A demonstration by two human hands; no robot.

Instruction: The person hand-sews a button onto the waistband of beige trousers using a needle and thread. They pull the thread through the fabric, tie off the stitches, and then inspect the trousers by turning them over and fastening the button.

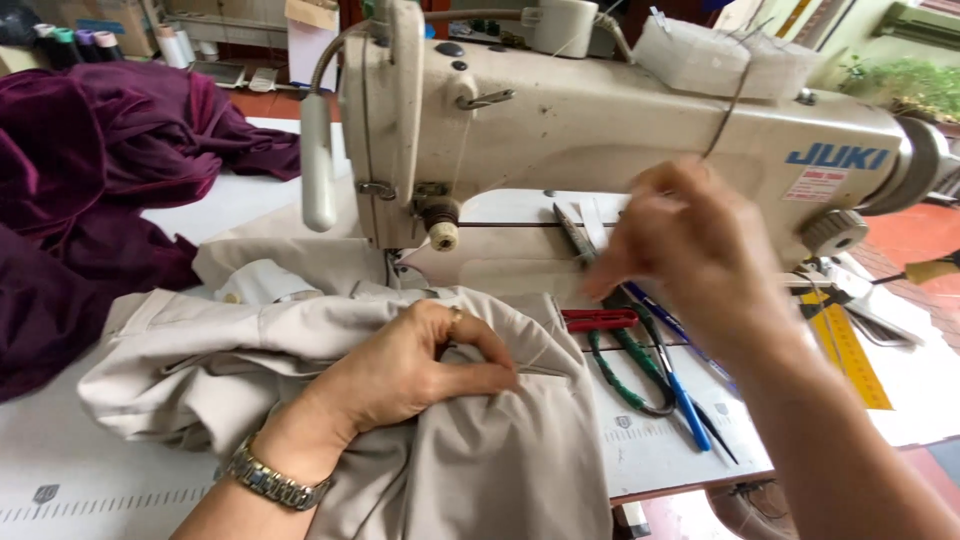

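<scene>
The big cream sewing machine sits on the white table right in front of me. It goes from the middle of the picture all the way to the right side. On the far left is a big heap of dark purple velvet cloth, lying well away from my hands.

Next is the beige cloth. It is bunched up on the table, under the needle end of the machine and down toward me.

My left hand rests on top of the beige cloth, just below the needle part. My thumb and first finger are pinched shut on a fold of it, and the other fingers are curled. I have a metal watch on that wrist and a ring on one finger.

My right hand is up in the air in front of the machine body, above the tools. It looks blurry. The fingers are close together, but I cannot tell if they hold anything.

Under my right hand, to the right of the cloth, lie small things on the table: a yellow ruler, scissors with green wrapped handles, a red clip tool and a blue pen
</scene>
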